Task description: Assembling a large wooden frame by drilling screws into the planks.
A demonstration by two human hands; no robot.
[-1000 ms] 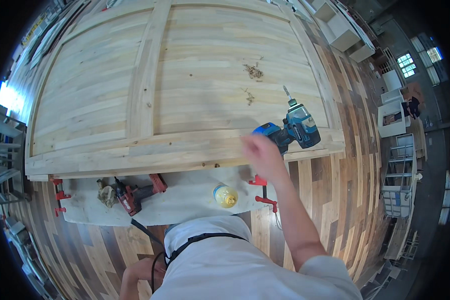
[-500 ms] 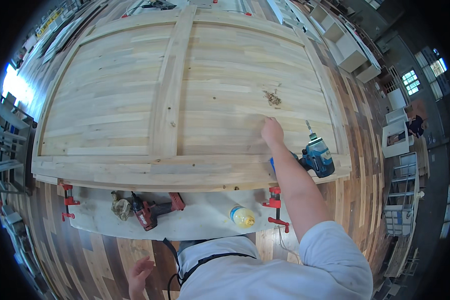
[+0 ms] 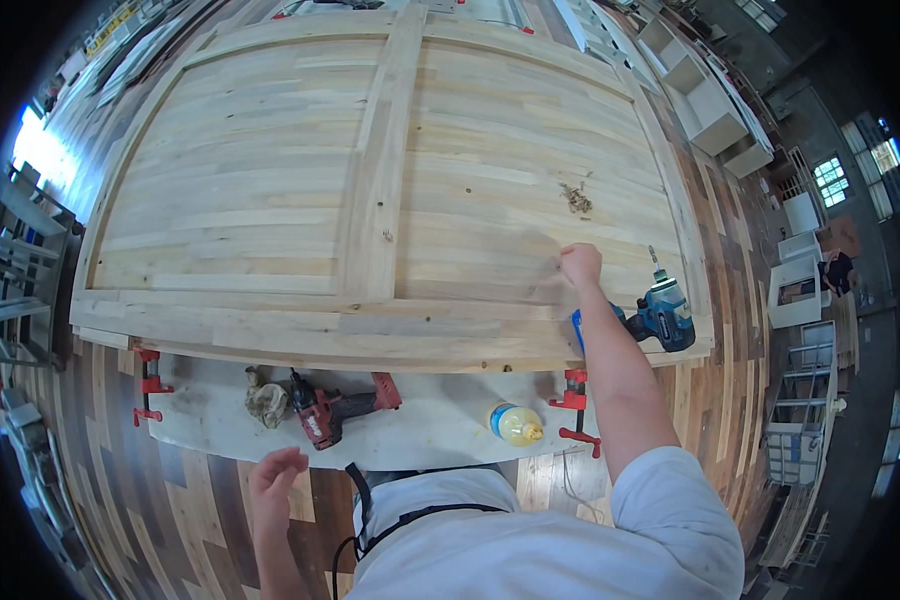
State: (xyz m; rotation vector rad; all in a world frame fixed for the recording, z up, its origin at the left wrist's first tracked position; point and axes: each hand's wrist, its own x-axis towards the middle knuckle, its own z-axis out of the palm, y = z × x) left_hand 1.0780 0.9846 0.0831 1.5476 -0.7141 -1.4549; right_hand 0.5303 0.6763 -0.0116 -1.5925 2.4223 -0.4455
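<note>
A large pale wooden panel point(image 3: 500, 240) with a raised frame and a middle rail lies before me. My right hand point(image 3: 581, 265) is closed low over its right section, and whatever the fingers may hold is hidden. Just beyond that hand is a small pile of brownish screws point(image 3: 576, 198), too small to make out singly. A blue cordless drill point(image 3: 662, 318) with a bit fitted rests on the panel's near right corner, beside my right forearm. My left hand point(image 3: 277, 478) hangs in the air short of the bench, fingers loosely bent and holding nothing.
On the white bench top point(image 3: 440, 410) lie a red cordless driver point(image 3: 320, 418), a crumpled rag point(image 3: 266, 398) and a bottle of yellow liquid point(image 3: 516, 424). Red clamps point(image 3: 150, 385) grip the panel's near edge at left and right. White cabinets point(image 3: 705, 105) stand at the far right.
My left hand has risen toward the bench edge, its fingers drawing closer together. My right hand stays closed near the screw pile. The whole scene has shifted slightly right in view.
</note>
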